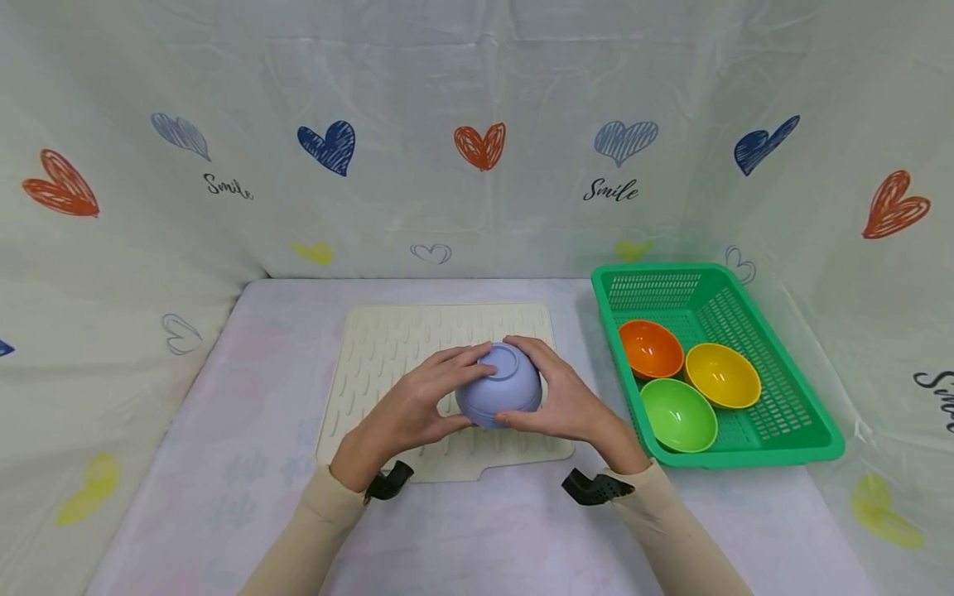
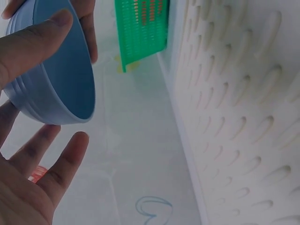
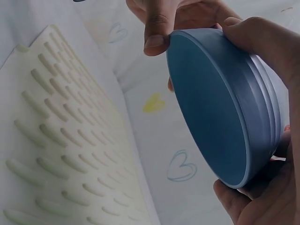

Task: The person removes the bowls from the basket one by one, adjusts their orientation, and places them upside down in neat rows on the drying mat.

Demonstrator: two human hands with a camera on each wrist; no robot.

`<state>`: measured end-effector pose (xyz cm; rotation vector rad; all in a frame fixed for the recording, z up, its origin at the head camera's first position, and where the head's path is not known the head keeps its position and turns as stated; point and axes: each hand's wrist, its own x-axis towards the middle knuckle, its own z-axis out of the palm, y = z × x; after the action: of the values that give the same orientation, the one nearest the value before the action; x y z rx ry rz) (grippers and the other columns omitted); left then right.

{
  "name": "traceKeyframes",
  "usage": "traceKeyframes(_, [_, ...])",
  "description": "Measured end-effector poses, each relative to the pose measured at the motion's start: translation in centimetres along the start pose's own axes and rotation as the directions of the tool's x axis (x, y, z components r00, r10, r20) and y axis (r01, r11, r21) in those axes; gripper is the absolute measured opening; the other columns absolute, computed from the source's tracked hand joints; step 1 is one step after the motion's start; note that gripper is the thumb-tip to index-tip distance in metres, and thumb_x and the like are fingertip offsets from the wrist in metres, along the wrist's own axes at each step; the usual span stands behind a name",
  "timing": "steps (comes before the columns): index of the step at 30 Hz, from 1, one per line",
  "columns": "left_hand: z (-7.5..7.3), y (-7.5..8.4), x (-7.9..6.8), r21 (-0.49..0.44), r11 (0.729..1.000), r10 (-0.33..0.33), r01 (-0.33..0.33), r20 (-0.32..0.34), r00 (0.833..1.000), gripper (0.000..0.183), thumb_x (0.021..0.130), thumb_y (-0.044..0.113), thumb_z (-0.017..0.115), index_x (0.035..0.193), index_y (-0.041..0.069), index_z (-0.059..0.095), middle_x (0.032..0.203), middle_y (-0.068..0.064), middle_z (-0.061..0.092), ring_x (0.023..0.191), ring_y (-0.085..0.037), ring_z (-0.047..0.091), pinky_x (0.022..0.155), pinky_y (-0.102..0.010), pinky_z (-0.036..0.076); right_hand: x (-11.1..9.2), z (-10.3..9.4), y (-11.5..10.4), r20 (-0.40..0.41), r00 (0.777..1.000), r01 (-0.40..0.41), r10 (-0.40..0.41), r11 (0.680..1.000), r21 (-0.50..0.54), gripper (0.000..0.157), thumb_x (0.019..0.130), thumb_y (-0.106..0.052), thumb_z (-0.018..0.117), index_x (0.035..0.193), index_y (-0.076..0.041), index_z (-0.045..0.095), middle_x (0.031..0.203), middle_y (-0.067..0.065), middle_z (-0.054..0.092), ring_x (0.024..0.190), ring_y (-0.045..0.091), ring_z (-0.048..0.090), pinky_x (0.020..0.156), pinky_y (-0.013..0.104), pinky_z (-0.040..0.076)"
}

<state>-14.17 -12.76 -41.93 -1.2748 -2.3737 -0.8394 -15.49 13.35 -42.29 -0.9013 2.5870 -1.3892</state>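
A periwinkle-blue bowl [image 1: 501, 389] is held upside down above a cream ridged drying mat [image 1: 395, 348], its foot ring facing up in the head view. My left hand [image 1: 421, 397] grips it from the left, thumb low near the rim and fingers over the base. From the right, my right hand [image 1: 562, 393] grips the same bowl, thumb on its near side. Both wrist views show the bowl's hollow side, with a gap between its rim and the mat. Some fingertips are hidden behind the bowl.
At the right stands a green plastic basket [image 1: 808, 443] with slotted walls. It holds an orange bowl [image 1: 651, 349], a yellow bowl [image 1: 723, 377] and a light green bowl [image 1: 678, 415]. A pale curtain [image 1: 402, 199] printed with hearts hangs behind the white table [image 1: 261, 397].
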Motion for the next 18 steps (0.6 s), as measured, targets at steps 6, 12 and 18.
traceKeyframes(6, [0.07,0.02,-0.06,0.006,1.0,-0.016,0.016,0.002,1.0,0.087,0.073,0.015,0.095,0.149,0.015,0.053,0.161,-0.01,0.045,0.143,-0.03,0.05,0.111,-0.04,0.051,-0.04,-0.02,0.36,-0.039,0.997,0.065,-0.065,0.998,0.007,0.091,0.078,-0.028,0.089,0.153,-0.01,0.042,0.153,0.012,0.047,0.126,0.035,0.059,0.093,0.055,0.059])
traceKeyframes(12, [-0.16,0.16,0.0,0.04,0.999,-0.024,0.024,-0.001,1.0,0.093,0.072,0.018,0.096,0.152,0.014,0.05,0.16,-0.012,0.045,0.141,-0.031,0.052,0.11,-0.043,0.051,-0.12,-0.14,0.47,-0.07,0.993,0.099,-0.099,0.995,-0.001,0.091,0.076,-0.026,0.09,0.153,-0.012,0.043,0.152,0.012,0.048,0.125,0.034,0.059,0.093,0.055,0.06])
traceKeyframes(18, [-0.27,0.15,-0.05,0.045,0.999,-0.014,0.015,-0.011,1.0,0.092,0.072,0.02,0.096,0.151,0.015,0.051,0.159,-0.013,0.047,0.14,-0.031,0.053,0.109,-0.044,0.052,-0.21,-0.23,0.44,-0.075,0.991,0.114,-0.115,0.993,-0.012,0.092,0.076,-0.027,0.09,0.154,-0.013,0.043,0.152,0.012,0.048,0.126,0.034,0.058,0.094,0.053,0.06])
